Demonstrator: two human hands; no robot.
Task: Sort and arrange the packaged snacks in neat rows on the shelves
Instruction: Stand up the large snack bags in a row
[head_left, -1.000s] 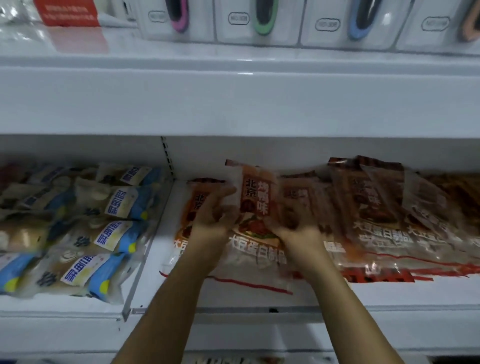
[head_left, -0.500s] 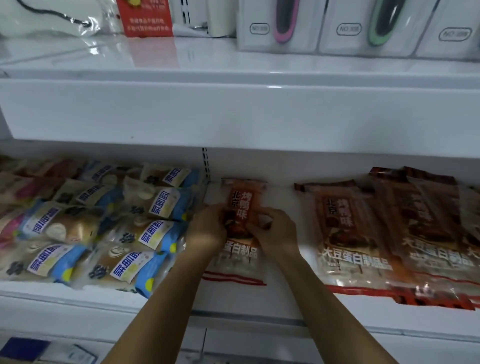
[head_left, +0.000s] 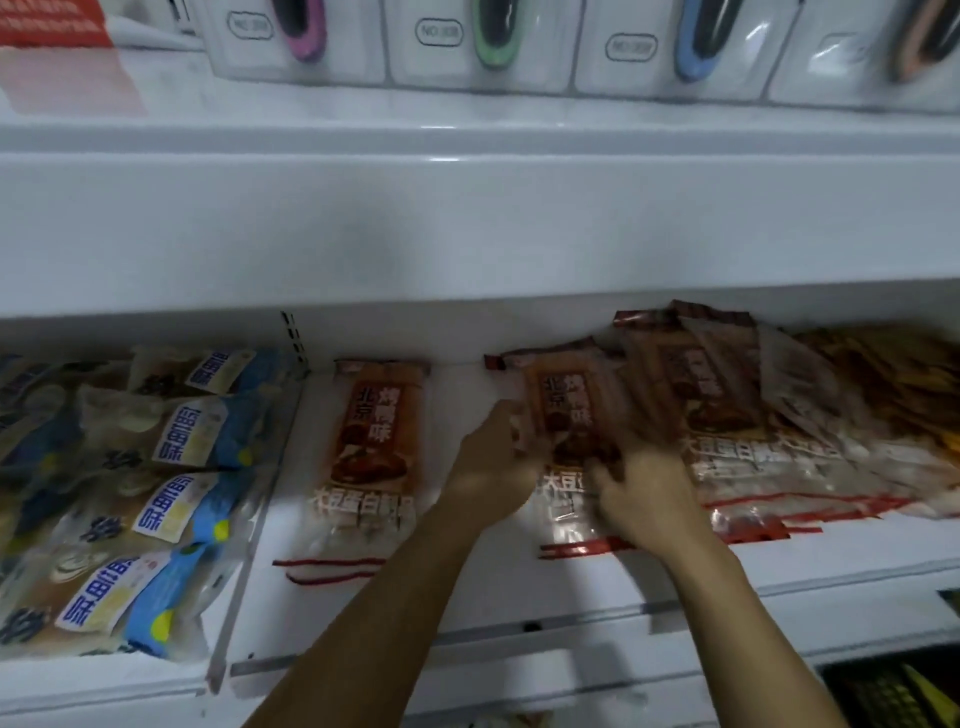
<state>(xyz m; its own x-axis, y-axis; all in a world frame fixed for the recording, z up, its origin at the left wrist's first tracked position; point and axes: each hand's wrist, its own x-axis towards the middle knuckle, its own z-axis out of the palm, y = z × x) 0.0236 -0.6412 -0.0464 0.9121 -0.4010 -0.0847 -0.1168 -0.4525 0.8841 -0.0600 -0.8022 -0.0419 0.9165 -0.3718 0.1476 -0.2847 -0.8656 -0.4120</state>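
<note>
One orange-brown snack packet (head_left: 375, 447) lies flat and alone on the white shelf (head_left: 467, 587), just right of the divider. To its right, a second packet of the same kind (head_left: 569, 415) lies at the left end of an overlapping pile of brown packets (head_left: 753, 415). My left hand (head_left: 493, 467) grips this second packet at its left edge. On the packet's lower right part, my right hand (head_left: 644, 493) holds it with curled fingers. Motion blur hides the exact finger positions.
Blue and cream snack packets (head_left: 156, 467) fill the bay left of the metal divider (head_left: 244, 566). Yellow-orange packets (head_left: 893, 374) lie at the far right. The shelf above carries white boxed items (head_left: 483, 47) with coloured ovals. A dark crate (head_left: 893, 691) shows at the lower right.
Both hands let go of the single packet, which now lies flat by the divider. They moved right and took hold of the leftmost packet of the pile.
</note>
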